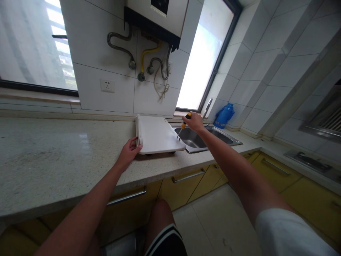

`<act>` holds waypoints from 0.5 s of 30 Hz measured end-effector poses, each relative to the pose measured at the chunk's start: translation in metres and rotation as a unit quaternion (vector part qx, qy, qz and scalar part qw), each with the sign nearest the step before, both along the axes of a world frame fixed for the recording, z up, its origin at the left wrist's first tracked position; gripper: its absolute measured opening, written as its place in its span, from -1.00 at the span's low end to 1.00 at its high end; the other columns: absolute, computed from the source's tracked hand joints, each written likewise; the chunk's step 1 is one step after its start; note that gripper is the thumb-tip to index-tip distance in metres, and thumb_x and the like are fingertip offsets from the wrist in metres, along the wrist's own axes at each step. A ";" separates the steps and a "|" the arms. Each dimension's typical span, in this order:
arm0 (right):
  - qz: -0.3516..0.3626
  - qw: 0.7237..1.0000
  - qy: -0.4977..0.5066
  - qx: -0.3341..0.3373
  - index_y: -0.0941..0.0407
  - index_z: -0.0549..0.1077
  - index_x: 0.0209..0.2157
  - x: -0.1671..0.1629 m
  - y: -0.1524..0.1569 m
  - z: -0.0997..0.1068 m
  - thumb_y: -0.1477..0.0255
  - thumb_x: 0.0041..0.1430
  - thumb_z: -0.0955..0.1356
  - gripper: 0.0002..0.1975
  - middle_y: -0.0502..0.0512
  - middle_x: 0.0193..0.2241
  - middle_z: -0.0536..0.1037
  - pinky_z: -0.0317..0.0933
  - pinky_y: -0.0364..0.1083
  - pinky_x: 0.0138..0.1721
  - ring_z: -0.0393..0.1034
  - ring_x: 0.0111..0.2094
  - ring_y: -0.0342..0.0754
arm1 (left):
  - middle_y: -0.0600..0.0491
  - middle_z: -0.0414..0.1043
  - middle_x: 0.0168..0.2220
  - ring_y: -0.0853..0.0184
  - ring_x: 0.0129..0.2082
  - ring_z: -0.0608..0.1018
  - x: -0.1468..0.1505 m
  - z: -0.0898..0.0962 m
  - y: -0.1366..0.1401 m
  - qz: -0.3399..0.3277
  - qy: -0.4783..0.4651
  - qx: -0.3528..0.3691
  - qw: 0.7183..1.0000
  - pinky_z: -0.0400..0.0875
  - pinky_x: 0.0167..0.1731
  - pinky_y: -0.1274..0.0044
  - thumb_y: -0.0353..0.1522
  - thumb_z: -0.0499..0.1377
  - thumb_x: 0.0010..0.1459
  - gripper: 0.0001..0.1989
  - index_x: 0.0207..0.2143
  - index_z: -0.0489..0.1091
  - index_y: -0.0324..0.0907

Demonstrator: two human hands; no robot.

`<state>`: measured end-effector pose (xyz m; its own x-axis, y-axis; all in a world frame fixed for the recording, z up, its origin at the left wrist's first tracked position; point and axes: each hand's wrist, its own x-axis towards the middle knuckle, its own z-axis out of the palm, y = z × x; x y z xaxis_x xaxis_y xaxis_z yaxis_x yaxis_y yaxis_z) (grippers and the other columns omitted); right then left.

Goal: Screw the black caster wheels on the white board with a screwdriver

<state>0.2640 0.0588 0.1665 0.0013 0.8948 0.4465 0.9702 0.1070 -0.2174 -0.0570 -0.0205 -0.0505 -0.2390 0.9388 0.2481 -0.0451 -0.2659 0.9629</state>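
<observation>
A flat white panel-like piece (158, 133) with rounded corners lies on the counter, its near edge raised a little on dark feet. My left hand (129, 152) grips its left near corner, thumb on the front and fingers at the side. In my right hand (194, 121) is a screwdriver (183, 126) with a yellow and black handle, held at a slant. The shaft points down to the panel's right edge, where a small dark spot shows at the tip. Whether the tip sits in a screw is too small to tell.
A steel double sink (195, 139) with a tap (207, 108) lies right of the panel. A blue bag-like item (224, 115) stands behind it. The stone counter (66, 156) runs left, with yellow cabinets (183, 188) below. A water heater (157, 17) with pipes hangs above.
</observation>
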 end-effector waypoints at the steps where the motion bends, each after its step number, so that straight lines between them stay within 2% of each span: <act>1: 0.000 1.000 -0.004 -0.002 0.18 0.59 0.12 -0.001 0.001 -0.001 0.06 0.53 0.44 -0.54 0.16 0.04 0.65 0.59 0.08 0.18 0.60 0.05 -0.03 | -0.03 0.66 -0.18 0.13 -0.18 0.68 0.000 0.000 0.000 0.000 -0.001 0.000 1.000 0.57 -0.13 0.34 0.18 0.57 -0.16 0.15 0.36 0.45 -0.29; 5: 0.001 1.000 -0.017 -0.004 0.17 0.57 0.17 -0.005 0.006 -0.005 0.05 0.53 0.44 -0.51 0.18 0.09 0.64 0.58 0.10 0.21 0.59 0.09 -0.01 | -0.02 0.66 -0.20 0.13 -0.18 0.68 0.001 0.000 -0.001 0.000 -0.001 0.000 1.000 0.56 -0.13 0.35 0.18 0.56 -0.16 0.15 0.36 0.44 -0.28; 10: 0.013 0.999 -0.040 -0.021 0.14 0.52 0.29 -0.013 0.018 0.000 0.07 0.54 0.43 -0.47 0.22 0.17 0.61 0.58 0.13 0.24 0.58 0.15 0.02 | -0.04 0.67 -0.16 0.12 -0.16 0.70 0.000 0.001 -0.002 -0.001 0.004 0.000 1.000 0.58 -0.10 0.33 0.16 0.56 -0.14 0.11 0.34 0.46 -0.27; 15: 0.019 0.994 -0.082 -0.074 0.14 0.56 0.24 -0.022 0.032 -0.003 0.09 0.52 0.46 -0.52 0.22 0.20 0.61 0.56 0.15 0.29 0.57 0.20 0.03 | -0.03 0.66 -0.17 0.13 -0.18 0.71 -0.001 0.002 -0.002 0.002 0.007 0.003 1.000 0.60 -0.10 0.32 0.14 0.57 -0.12 0.07 0.32 0.48 -0.27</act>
<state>0.2418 0.0906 0.1640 -0.0966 0.9485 0.3016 0.9897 0.1237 -0.0718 -0.0580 -0.0230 -0.0487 -0.2399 0.9362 0.2568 -0.0310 -0.2718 0.9619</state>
